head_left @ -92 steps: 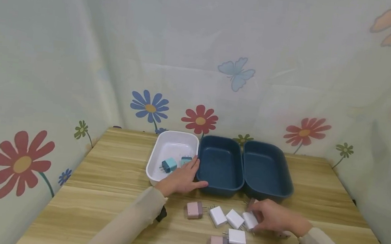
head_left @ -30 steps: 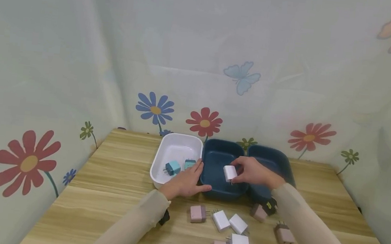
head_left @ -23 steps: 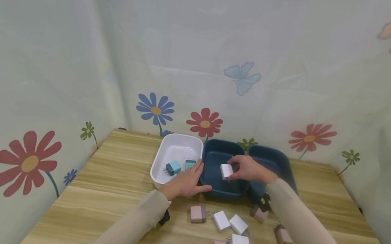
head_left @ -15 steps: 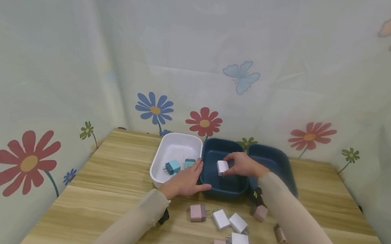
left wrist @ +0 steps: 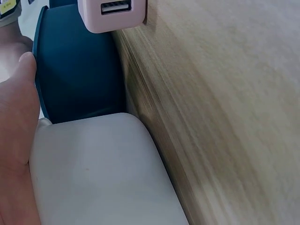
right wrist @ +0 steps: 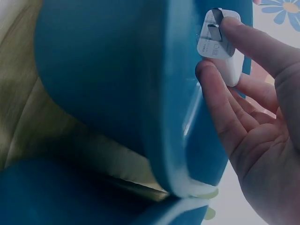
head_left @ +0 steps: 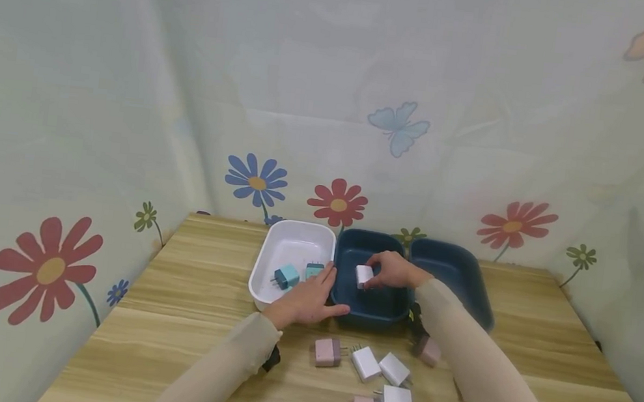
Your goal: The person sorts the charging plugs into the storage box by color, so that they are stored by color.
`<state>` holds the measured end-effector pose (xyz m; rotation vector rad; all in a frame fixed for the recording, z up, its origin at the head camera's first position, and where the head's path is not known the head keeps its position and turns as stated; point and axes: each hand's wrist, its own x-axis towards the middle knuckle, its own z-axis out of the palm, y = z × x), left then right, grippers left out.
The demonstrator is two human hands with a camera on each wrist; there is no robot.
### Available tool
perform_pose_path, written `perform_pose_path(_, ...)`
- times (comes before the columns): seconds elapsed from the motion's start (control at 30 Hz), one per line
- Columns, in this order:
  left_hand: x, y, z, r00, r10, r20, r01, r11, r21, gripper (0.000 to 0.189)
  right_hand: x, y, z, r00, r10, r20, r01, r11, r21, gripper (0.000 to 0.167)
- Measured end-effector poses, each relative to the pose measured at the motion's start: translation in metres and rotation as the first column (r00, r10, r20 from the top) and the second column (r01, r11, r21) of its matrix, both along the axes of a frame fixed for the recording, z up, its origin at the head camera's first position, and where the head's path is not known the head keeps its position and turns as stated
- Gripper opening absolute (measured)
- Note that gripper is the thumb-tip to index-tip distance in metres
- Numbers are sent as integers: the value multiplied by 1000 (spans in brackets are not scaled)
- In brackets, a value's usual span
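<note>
My right hand (head_left: 396,271) pinches a white charger plug (head_left: 362,276) between thumb and fingers, within the outline of the middle dark blue box (head_left: 370,307). In the right wrist view the charger's printed end (right wrist: 213,42) and folded prongs face the camera. My left hand (head_left: 305,301) lies with straight fingers across the adjoining rims of the white box (head_left: 294,241) and that blue box. Two teal chargers, one a whole teal plug (head_left: 286,276) and one a partly covered teal plug (head_left: 315,269), lie in the white box beside the left fingers.
In front of the boxes lie white chargers (head_left: 365,363) and pink chargers (head_left: 328,352), several in all. My right sleeve hides most of one pink charger. A second dark blue box (head_left: 450,273) stands at the right. A patterned curtain (head_left: 309,95) hangs behind the wooden table (head_left: 204,260).
My right hand has lifted a white charger off the table, carried it to the middle blue box, and shifted left there. My left hand has stayed on the rims.
</note>
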<state>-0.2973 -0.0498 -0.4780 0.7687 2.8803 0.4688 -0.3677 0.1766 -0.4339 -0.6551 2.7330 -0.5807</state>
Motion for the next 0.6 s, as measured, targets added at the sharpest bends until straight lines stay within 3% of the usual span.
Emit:
perform_pose_path(0.37,0,1,-2,1000,-10,0,10,1000,2,96,-2,7,-9,996,-15,-84,13,999,-31,49)
perform_pose_path(0.6,-1,-2,-2,1000,-8,-4,8,1000,16,96,13,15,5,986,45,-160,-51,998,-34,43)
